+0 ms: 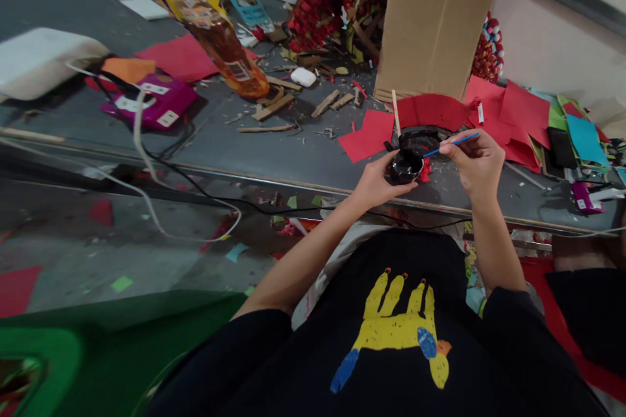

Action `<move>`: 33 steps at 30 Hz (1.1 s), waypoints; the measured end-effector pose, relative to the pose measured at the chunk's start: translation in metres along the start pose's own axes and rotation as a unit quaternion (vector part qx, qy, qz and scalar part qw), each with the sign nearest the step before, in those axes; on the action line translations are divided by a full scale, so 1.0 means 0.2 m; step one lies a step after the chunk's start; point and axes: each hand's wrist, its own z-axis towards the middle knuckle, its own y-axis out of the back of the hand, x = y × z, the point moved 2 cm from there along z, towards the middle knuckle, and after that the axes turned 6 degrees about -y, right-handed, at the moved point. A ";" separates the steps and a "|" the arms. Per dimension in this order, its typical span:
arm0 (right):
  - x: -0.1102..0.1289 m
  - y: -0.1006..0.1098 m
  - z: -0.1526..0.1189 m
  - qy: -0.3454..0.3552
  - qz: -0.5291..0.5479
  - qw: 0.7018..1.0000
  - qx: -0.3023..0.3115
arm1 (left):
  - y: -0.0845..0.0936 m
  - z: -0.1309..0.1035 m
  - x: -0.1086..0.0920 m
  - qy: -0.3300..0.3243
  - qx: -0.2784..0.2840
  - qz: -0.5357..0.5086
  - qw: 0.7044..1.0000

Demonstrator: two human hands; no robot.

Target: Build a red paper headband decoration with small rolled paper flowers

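Observation:
My left hand [377,181] is wrapped round a small black-stained cup [405,169] at the front of the table. A pale wooden stick [396,114] leans up out of the cup. Between the pinched fingers of my right hand [479,159] is a thin blue stick [462,139], perhaps a paintbrush, with its lower end at the cup's mouth. Behind the cup lies a curved red piece [430,111], with a black curved strip in front of it. A small crumpled red bit [425,171] sits close to the cup's right side.
A tall cardboard piece [435,19] stands behind my hands. Red paper sheets [525,111] and a black phone [562,147] lie to the right. Leftward are a bottle of brown liquid [229,55], wood scraps [274,106], a purple device [169,101] and cables along the table edge.

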 end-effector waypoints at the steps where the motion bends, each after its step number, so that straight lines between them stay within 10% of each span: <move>1: 0.00 0.00 0.00 -0.002 -0.002 1.000 0.011 | 0.00 0.00 0.00 0.002 0.000 0.001 1.000; 33: -0.10 0.14 0.09 -0.010 0.001 1.000 0.008 | 0.00 0.00 0.01 0.002 -0.013 -0.009 1.000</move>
